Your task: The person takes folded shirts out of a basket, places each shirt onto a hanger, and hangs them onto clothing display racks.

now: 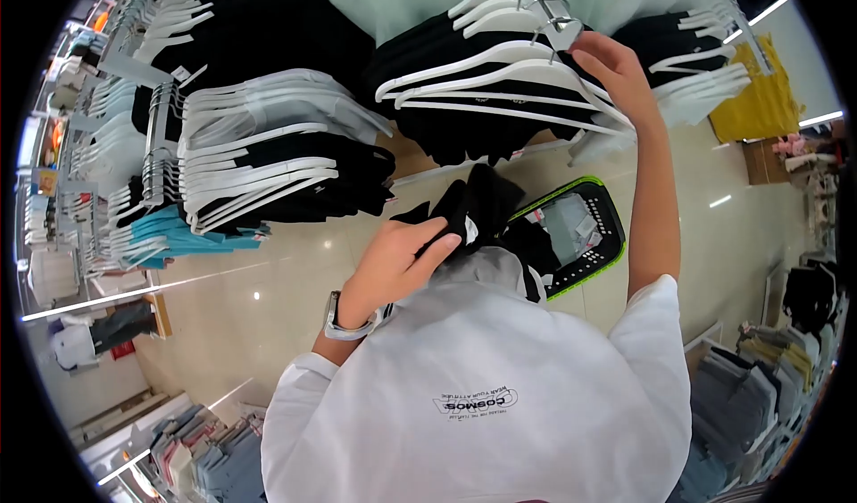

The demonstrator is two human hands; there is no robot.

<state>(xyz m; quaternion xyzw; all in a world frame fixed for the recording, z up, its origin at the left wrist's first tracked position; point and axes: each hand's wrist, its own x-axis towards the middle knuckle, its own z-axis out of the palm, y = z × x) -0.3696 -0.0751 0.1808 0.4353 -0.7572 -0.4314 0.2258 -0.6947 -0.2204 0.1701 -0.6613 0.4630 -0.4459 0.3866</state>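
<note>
A black garment (478, 201) is bunched in my left hand (397, 262), its fingers closed on the cloth in front of my chest. A small white label (470, 229) shows on it. My right hand (616, 74) is raised to the end of a metal display rail (561, 28), with bent fingers at its tip. Just beside those fingers is the hook of the front white hanger (509, 76); whether they grip the hook or the rail is unclear. Several black garments (437, 66) hang behind that hanger.
A black shopping basket with a green rim (611, 226) stands on the tiled floor, with dark cloth and tagged items inside. More white hangers with black clothes (268, 182) fill the rail at left. Yellow garments (759, 92) hang at far right, and folded clothes (732, 396) lie at lower right.
</note>
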